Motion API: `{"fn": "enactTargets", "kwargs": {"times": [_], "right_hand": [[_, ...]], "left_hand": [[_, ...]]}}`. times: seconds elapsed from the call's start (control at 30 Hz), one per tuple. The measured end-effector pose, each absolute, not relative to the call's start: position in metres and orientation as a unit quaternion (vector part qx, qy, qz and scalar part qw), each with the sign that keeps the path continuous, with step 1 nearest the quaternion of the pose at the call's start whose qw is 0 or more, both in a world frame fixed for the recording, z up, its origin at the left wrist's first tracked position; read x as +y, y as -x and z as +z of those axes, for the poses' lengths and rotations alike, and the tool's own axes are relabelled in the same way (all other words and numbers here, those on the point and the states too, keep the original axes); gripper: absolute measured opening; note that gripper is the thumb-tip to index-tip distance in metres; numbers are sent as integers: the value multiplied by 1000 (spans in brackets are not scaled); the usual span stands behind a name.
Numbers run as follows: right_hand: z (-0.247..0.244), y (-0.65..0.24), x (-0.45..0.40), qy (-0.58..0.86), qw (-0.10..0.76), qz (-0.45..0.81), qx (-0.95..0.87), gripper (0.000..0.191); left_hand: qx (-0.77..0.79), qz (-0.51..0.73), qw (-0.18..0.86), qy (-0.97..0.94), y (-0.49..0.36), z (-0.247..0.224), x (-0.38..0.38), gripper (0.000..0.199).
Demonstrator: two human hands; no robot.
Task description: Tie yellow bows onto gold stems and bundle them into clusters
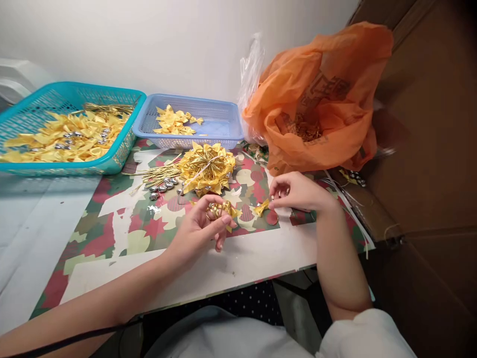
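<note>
Curled around a small bunch of yellow ribbon bows [228, 208] with gold wire ties is my left hand [201, 223], low over the table's near part. My right hand [298, 194] is bent in a pinch, its fingertips at the edge of a single small yellow ribbon bow [262, 208]. Just beyond my left hand lies a round cluster of yellow bows [206, 166] with gold ties at its centre and a pale strand across it. Beside the cluster are loose gold twist ties [160, 173] and several silver bells [163, 187].
A teal basket [139, 117] full of yellow bows, bells and gold ties stands at the left. Next to it is a blue basket [223, 135] with fewer bows. An open orange plastic bag [328, 89] stands back right, against cardboard [436, 149]. Camouflage-patterned sheeting [93, 219] covers the tabletop.
</note>
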State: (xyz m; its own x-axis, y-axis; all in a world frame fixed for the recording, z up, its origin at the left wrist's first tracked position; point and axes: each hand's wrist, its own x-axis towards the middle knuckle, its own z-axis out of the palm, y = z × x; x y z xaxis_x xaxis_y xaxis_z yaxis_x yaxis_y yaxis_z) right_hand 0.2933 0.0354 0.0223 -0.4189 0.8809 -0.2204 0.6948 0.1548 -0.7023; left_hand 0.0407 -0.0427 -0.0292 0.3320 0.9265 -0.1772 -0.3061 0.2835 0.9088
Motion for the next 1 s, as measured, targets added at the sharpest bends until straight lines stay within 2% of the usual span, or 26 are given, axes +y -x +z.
{"fn": "enactTargets", "kwargs": {"times": [0.1,0.2,0.37,0.47,0.57,1.0], "right_hand": [[19,-295,33,560,6,389,-732,22],[14,-287,30,555,-14,399,-729,19],[13,-273,25,463,79,526,-709,25],[13,-264,22,388,148,615,-671,25],[12,-257,20,330,178,672,-639,26],[5,-247,20,242,232,712,-617,25]], "left_hand": [[380,434,703,-415,-40,-29,-43,28],[368,441,699,-426,-41,-29,-43,23],[376,442,684,-442,-44,-30,-43,18],[406,437,649,-471,-44,-31,-43,21],[417,432,636,-485,-44,-31,-42,27],[384,416,673,-477,-48,-33,-40,32]]}}
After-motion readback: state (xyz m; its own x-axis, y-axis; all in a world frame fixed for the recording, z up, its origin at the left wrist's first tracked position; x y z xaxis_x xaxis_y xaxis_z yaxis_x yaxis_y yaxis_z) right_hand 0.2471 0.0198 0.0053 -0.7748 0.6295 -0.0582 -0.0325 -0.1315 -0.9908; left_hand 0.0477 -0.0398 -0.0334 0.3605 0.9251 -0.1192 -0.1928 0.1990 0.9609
